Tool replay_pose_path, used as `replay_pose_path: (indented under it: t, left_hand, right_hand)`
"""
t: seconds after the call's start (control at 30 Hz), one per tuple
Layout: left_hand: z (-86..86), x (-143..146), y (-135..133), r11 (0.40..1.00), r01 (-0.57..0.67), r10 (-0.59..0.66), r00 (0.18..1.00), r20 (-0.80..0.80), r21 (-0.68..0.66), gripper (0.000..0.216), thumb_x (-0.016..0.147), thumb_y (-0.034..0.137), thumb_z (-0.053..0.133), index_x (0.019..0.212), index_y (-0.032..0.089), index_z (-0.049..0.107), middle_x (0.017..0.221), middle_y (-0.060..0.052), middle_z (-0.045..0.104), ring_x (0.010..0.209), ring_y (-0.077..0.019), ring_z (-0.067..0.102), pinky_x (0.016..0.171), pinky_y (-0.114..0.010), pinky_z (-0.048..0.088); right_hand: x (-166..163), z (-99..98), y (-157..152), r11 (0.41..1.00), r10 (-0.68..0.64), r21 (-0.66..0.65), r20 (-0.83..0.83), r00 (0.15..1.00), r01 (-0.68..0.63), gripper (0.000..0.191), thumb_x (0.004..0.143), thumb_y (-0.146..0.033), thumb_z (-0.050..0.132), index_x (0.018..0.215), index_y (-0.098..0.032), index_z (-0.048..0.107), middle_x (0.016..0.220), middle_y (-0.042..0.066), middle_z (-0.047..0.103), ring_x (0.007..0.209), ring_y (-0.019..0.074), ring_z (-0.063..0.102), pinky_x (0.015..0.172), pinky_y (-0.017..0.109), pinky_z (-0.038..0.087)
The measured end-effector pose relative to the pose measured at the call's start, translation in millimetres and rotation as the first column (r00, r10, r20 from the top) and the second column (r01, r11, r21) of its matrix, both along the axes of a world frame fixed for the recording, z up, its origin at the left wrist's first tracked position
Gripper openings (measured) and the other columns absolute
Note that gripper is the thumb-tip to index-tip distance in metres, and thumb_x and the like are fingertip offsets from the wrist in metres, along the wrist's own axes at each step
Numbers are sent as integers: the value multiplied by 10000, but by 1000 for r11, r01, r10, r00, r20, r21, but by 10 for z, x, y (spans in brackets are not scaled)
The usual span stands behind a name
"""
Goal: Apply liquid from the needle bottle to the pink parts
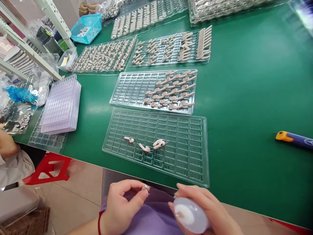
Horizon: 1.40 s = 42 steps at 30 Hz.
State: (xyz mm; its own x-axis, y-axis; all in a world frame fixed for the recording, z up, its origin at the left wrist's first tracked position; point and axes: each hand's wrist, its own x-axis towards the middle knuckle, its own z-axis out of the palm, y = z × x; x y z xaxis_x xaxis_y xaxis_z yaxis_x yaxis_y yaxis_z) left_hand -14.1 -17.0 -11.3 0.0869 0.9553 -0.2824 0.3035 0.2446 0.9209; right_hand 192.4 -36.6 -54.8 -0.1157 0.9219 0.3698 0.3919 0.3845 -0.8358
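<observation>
My left hand (123, 204) is low in the picture over purple cloth (151, 217), thumb and forefinger pinched on a tiny pale part at their tips. My right hand (207, 212) is wrapped round a round translucent white container (189, 215). Just beyond my hands a clear compartment tray (181, 143) lies on the green table (254, 98), with three small pink parts (146, 145) in it. Behind it a second clear tray (129, 89) holds several beige spoon-shaped parts (174, 89) on its right half.
Further trays full of beige parts (171, 49) lie at the back. A stack of clear trays (61, 104) sits at the left, a blue basket (86, 27) at the far left. A yellow-and-blue cutter (294, 138) lies at the right. Another person's sleeve (12, 166) and a red stool (50, 166) are at the left.
</observation>
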Motion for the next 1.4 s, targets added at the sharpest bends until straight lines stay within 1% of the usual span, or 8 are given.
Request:
replay_pose_path:
  t: [0.07,0.1,0.17,0.27,0.5,1.03,1.27,1.4]
  left_hand:
    - [-60,56,-44,935,-79,157,967,202,-345,219,790,362,752,824,147,728,837,-98,786,701,-173,725,651,-245,576]
    - [-94,81,-53,890,-91,232,934,272,-447,276,747,400,787,799,137,720,814,-101,785,673,-166,718,627,-235,567]
    - [-155,121,-51,835,-101,334,874,352,-541,337,679,429,837,752,127,706,732,-81,771,602,-137,688,580,-209,539]
    - [-207,161,-26,802,-121,404,831,382,-585,368,624,444,869,714,126,705,608,-28,719,514,-96,617,546,-195,509]
    - [-204,211,15,781,-172,434,840,326,-600,421,555,485,886,649,123,694,507,11,628,459,-77,526,482,-189,435]
    - [-223,245,40,813,-230,438,847,301,-535,362,578,438,878,610,116,716,571,-50,696,458,-107,554,438,-207,422]
    - [-250,202,63,835,-175,391,855,340,-522,300,624,395,859,628,122,737,551,-42,685,455,-107,550,444,-211,439]
    - [-165,124,86,852,-111,291,913,287,-511,292,639,406,842,663,133,743,557,-41,683,472,-129,577,444,-223,466]
  right_hand:
    - [-80,8,62,995,24,94,22,999,-26,393,852,-57,562,1229,-165,539,918,83,639,793,166,643,679,263,559]
    - [-117,15,96,990,21,140,42,999,-26,347,852,-46,546,1177,-166,563,902,79,633,779,160,632,665,261,553]
    - [-175,30,152,975,-14,221,82,997,-4,264,851,-32,530,1061,-176,601,866,66,621,755,155,607,658,268,540]
    - [-219,34,188,964,-51,265,128,990,16,252,839,-2,514,988,-179,614,848,58,613,759,159,583,674,283,519]
    - [-239,-30,152,964,-87,261,167,982,41,283,826,24,502,1001,-169,612,887,71,597,801,170,560,718,308,501]
    - [-289,-2,161,970,-116,229,150,982,79,279,809,13,506,972,-185,615,854,57,623,782,168,571,708,313,498]
    - [-312,-16,143,966,-138,241,155,978,98,265,812,6,530,979,-183,614,861,62,613,778,168,568,706,319,501]
    - [-282,17,184,958,-139,272,163,977,91,243,845,-25,505,969,-197,623,840,53,633,757,163,587,689,306,513]
